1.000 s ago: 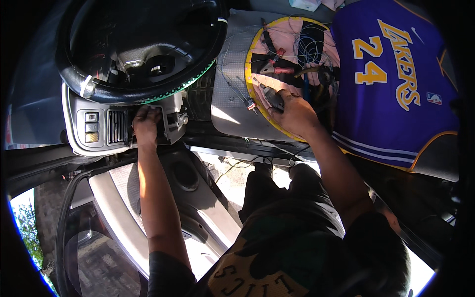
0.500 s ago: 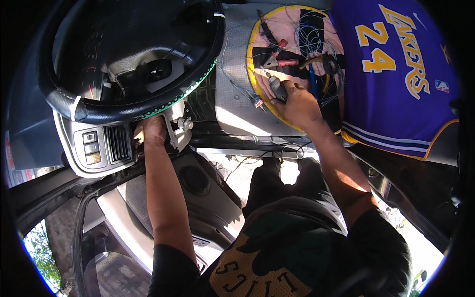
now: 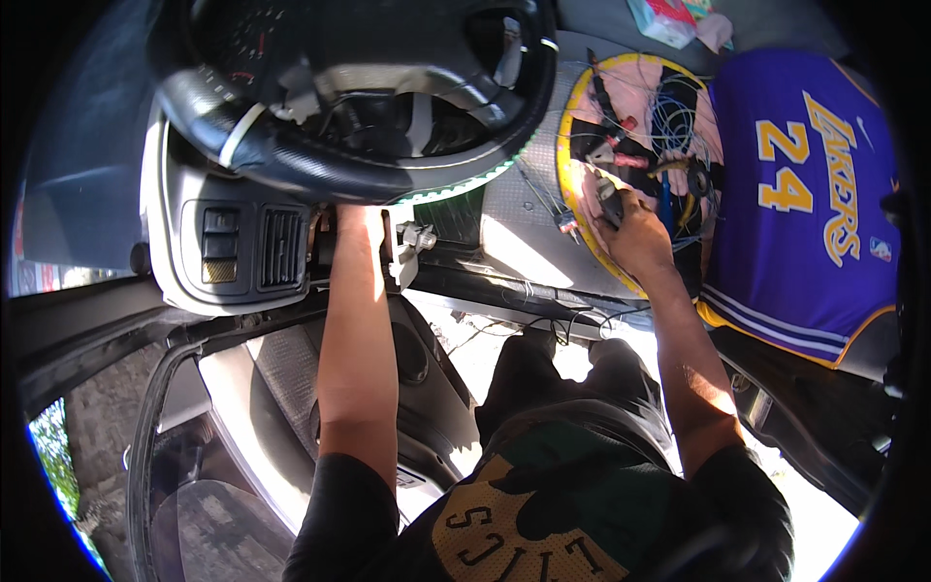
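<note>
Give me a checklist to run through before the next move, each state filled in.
1. Left hand visible: not ok; it is hidden at the steering wheel, with only the left forearm showing.
2. Left hand's hold: cannot tell.
3. Right hand closed on the dark grey tool: ok.
4. Red-handled pliers lying on the round yellow-rimmed mat: ok.
5. Thin wires tidy: not ok; loose loops spread over the mat.
6. Purple jersey apart from the right hand: ok.
</note>
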